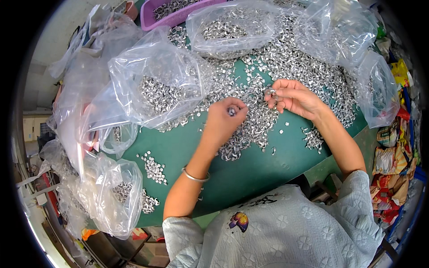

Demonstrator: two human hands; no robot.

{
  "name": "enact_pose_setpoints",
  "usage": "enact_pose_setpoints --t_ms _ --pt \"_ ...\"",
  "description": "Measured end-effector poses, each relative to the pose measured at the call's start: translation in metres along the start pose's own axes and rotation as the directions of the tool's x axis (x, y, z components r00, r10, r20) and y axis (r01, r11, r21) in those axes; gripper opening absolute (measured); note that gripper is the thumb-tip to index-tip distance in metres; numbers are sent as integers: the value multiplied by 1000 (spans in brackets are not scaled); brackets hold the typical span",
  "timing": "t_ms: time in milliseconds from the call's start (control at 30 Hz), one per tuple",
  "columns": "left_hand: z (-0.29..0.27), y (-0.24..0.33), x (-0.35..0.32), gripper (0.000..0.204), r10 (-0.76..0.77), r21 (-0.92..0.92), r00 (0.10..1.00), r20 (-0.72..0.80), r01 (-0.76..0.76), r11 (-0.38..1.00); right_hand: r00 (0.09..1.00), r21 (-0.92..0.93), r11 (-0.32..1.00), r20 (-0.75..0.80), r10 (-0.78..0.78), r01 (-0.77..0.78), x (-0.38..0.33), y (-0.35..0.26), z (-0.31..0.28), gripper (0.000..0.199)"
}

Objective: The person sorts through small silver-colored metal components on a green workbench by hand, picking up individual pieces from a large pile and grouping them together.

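Note:
My left hand (223, 119), with a bracelet (195, 175) on its wrist, is curled above the middle of the pile. Several small silvery metal pieces (232, 110) show inside its bent fingers. To its right, my right hand (295, 99) pinches a small curved metal piece (273, 93) between thumb and fingertips; its exact shape is partly hidden. Beneath and between both hands spreads a loose heap of small hook-shaped metal pieces (257, 127). The hands are apart from each other.
A green table (192, 142) carries everything. Clear plastic bags of metal pieces (161, 91) stand at left and back, beside a purple tub (167, 20). A small cluster of round metal pieces (155, 170) lies front left. Colourful sacks (388, 192) are piled at right.

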State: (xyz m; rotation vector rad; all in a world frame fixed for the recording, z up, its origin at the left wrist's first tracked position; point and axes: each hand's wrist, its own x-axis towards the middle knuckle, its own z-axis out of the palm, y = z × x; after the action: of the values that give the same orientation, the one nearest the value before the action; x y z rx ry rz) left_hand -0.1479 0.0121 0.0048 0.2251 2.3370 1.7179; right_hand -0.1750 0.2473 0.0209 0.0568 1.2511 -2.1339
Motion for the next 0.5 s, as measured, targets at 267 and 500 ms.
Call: enact_pose_setpoints --t_ms 267,500 --pt "-25 0 -16 14 -119 -862 933 339 358 358 994 -131 987 75 -78 88 1 4 0 16" --pt "-4 -9 -26 13 57 130 988 -145 -38 991 902 -947 -155 316 -294 282 -19 18 25 16"
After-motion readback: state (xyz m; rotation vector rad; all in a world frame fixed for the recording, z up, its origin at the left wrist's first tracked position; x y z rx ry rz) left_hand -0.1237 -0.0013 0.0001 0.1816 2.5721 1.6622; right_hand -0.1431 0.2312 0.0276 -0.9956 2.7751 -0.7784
